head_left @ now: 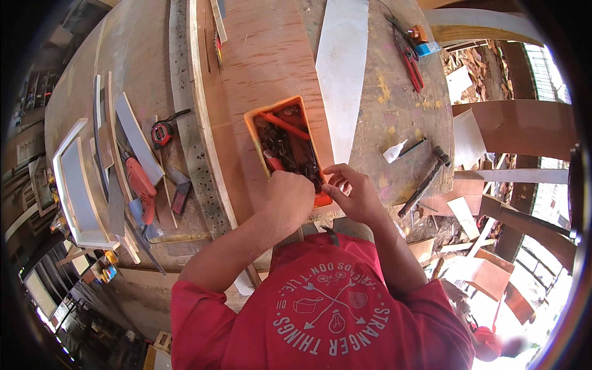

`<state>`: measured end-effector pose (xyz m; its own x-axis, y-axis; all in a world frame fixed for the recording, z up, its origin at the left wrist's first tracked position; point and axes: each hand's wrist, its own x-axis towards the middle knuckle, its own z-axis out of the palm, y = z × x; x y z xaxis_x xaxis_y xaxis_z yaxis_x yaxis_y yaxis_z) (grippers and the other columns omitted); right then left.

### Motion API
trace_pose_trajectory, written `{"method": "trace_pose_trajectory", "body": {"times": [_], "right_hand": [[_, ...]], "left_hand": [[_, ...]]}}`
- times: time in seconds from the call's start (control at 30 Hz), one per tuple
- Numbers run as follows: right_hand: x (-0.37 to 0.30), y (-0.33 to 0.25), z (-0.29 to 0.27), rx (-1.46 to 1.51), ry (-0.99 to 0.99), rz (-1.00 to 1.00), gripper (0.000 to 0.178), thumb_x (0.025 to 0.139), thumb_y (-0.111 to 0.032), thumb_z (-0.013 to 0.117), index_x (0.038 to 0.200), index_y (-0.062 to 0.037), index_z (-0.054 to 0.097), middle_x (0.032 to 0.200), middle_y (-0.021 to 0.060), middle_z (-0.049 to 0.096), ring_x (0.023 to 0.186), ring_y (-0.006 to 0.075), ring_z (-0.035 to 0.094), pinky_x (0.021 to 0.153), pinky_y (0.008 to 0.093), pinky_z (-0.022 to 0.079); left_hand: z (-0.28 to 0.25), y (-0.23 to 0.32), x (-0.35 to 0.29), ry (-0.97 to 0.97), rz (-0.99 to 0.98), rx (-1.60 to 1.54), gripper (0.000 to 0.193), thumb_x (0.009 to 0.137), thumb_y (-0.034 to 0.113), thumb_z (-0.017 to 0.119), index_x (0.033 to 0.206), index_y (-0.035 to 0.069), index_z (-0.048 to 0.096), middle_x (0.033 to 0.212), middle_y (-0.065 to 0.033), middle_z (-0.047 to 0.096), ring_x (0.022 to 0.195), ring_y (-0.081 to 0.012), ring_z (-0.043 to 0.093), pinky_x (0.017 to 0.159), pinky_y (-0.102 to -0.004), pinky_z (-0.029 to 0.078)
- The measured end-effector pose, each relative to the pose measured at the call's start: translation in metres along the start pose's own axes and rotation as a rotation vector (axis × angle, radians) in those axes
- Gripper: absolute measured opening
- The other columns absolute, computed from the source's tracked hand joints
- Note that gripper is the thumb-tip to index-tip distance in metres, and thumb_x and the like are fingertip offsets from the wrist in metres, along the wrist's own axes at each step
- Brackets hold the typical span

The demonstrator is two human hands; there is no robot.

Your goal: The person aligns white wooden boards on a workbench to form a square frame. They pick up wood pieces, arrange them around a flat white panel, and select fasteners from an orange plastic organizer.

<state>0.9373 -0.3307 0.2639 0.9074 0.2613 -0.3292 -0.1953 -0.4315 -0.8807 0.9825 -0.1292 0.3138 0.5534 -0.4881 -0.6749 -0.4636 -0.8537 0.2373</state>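
An orange open-topped box [249,123] sits on a reddish-brown wooden board in front of me. Inside lie many small dark pieces, a long red-orange bar-like thing [285,126] and a smaller red piece [273,161]. My left hand [291,194] bends over the box's near end with its fingers curled down; their tips, and anything in them, are hidden. At the near right corner, my right hand [353,196] has thumb and forefinger closed on the box's rim.
On the left lie a red power drill [140,185], a tape measure [161,134], wood strips and a white frame [73,185]. To the right are a hammer [425,180], a white bottle [394,152] and red-handled pliers [412,66]. A pale tapered panel [341,68] lies beyond the box.
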Motion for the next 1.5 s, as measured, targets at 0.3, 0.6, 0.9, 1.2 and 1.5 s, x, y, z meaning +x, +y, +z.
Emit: {"method": "trace_pose_trajectory", "body": {"times": [0.3,0.6,0.9,1.2,1.5], "right_hand": [[0.002,0.000,0.001,0.002,0.004,-0.003,0.034,0.097,-0.020,0.079,0.124,-0.0013,0.069,0.086,0.0090,0.075,0.076,0.0170,0.070,0.071,0.0336,0.055],[0.003,0.004,0.000,0.010,-0.007,0.015,0.035,0.097,-0.022,0.080,0.125,-0.0033,0.069,0.088,0.0081,0.076,0.079,0.0163,0.071,0.074,0.0329,0.054],[0.003,0.004,-0.001,0.011,-0.008,0.018,0.035,0.098,-0.023,0.079,0.126,-0.0045,0.069,0.090,0.0075,0.077,0.081,0.0160,0.071,0.075,0.0326,0.054],[0.004,0.000,-0.003,0.030,-0.056,0.061,0.037,0.098,-0.022,0.078,0.129,-0.0027,0.069,0.094,0.0058,0.077,0.088,0.0134,0.070,0.081,0.0311,0.052],[0.004,0.002,-0.003,0.038,-0.050,0.063,0.038,0.098,-0.026,0.079,0.126,-0.0043,0.069,0.091,0.0064,0.078,0.085,0.0157,0.071,0.077,0.0330,0.051]], "left_hand": [[0.025,0.001,0.000,0.117,0.058,-0.189,0.028,0.094,0.016,0.066,0.113,-0.001,0.075,0.084,-0.0133,0.078,0.082,-0.0283,0.079,0.072,-0.0391,0.061],[0.018,-0.008,0.019,0.220,-0.083,-0.162,0.038,0.092,0.017,0.066,0.125,-0.003,0.063,0.079,-0.0163,0.077,0.079,-0.0324,0.079,0.068,-0.0429,0.060],[0.005,-0.029,0.027,0.212,-0.118,-0.067,0.023,0.090,0.018,0.066,0.105,0.003,0.076,0.079,-0.0163,0.077,0.076,-0.0297,0.078,0.069,-0.0418,0.060],[0.000,-0.033,0.007,0.041,-0.109,-0.075,0.026,0.094,0.022,0.063,0.092,0.005,0.082,0.080,-0.0167,0.078,0.079,-0.0315,0.079,0.071,-0.0447,0.061],[0.005,-0.003,0.009,-0.014,-0.224,-0.382,0.066,0.097,0.026,0.062,0.140,-0.022,0.048,0.090,-0.0230,0.078,0.089,-0.0372,0.079,0.079,-0.0468,0.062]]}}
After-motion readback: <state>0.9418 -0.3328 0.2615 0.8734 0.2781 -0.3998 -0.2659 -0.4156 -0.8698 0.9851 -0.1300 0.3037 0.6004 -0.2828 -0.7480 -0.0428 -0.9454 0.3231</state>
